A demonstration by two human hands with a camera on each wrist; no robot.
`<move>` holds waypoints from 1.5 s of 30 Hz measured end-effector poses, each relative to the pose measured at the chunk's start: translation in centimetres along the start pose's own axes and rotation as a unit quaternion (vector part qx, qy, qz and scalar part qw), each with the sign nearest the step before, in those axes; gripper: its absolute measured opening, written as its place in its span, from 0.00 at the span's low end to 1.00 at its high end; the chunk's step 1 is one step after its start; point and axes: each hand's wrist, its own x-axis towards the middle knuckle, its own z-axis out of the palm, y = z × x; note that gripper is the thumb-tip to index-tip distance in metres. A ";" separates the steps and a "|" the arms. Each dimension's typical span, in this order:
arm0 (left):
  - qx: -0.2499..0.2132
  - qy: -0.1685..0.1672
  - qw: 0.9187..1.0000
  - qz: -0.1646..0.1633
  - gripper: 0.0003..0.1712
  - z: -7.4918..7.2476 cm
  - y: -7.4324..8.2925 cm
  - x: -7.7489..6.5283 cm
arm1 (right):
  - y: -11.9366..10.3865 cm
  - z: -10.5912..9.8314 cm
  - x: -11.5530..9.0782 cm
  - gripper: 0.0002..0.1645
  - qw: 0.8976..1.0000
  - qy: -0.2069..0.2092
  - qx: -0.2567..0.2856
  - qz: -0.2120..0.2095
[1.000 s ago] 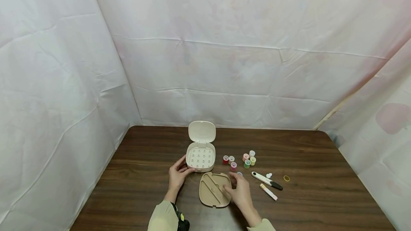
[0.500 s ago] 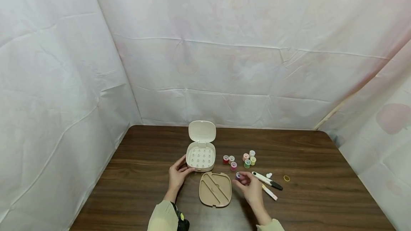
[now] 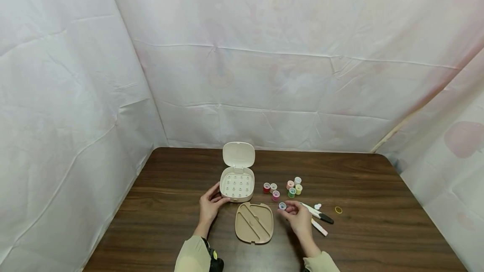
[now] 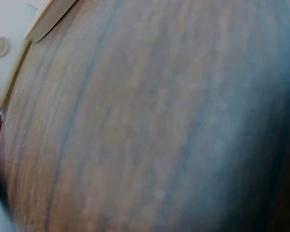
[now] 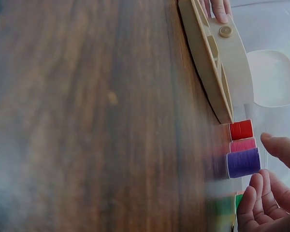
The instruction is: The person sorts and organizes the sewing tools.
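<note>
The cream sewing box (image 3: pixel 237 184) stands with its lid raised, showing rows of small pegs inside. My left hand (image 3: pixel 209 208) holds its front left corner, thumb on the front face and fingers along the side. In front of it lies a beige divided tray (image 3: pixel 254 223). A purple thread spool (image 5: pixel 243 163) stands on end to the right of this tray. My right hand (image 5: pixel 275 193) is around that spool, with thumb and fingers parted and fingertips close to its top rim. Fingers of the left hand appear only partly at the left wrist view's edge.
Several thread spools stand farther back, among them a red spool (image 3: pixel 266 187), a pink spool (image 3: pixel 276 196) and a green spool (image 3: pixel 292 192). A white and black tool (image 3: pixel 319 214), a small pale stick (image 3: pixel 320 227), white bits (image 3: pixel 317 206) and a yellow ring (image 3: pixel 338 210) lie to the right.
My right hand has moved right, from the tray's edge to the purple spool. That spool was tilted at the fingertips half a second ago and now stands upright. The left hand stays on the box.
</note>
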 end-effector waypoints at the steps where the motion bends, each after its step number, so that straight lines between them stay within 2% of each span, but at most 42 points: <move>1: -0.001 0.000 1.000 0.000 0.37 0.0 0.0 0.0 | 0.1 0.0 0.1 0.19 1.000 -0.001 0.002 0.003; 12: -0.011 -0.001 1.000 -0.009 0.37 0.0 0.1 0.0 | 0.5 0.1 0.4 0.16 1.000 -0.001 -0.003 0.028; 21: -0.024 -0.017 1.000 -0.011 0.36 0.1 2.2 -0.2 | 0.7 0.3 0.4 0.13 1.000 0.006 -0.007 0.029; 28: -0.021 -0.022 0.999 -0.018 0.36 0.1 2.4 -0.2 | 0.5 0.2 0.6 0.13 0.999 -0.002 -0.010 0.032; 36: -0.024 -0.018 0.999 -0.016 0.36 0.1 2.5 -0.3 | -0.3 0.4 0.6 0.13 1.000 -0.011 -0.005 0.012; 45: -0.020 -0.019 0.999 -0.018 0.36 0.1 2.7 -0.3 | -1.6 1.0 0.8 0.12 0.999 -0.023 0.011 -0.047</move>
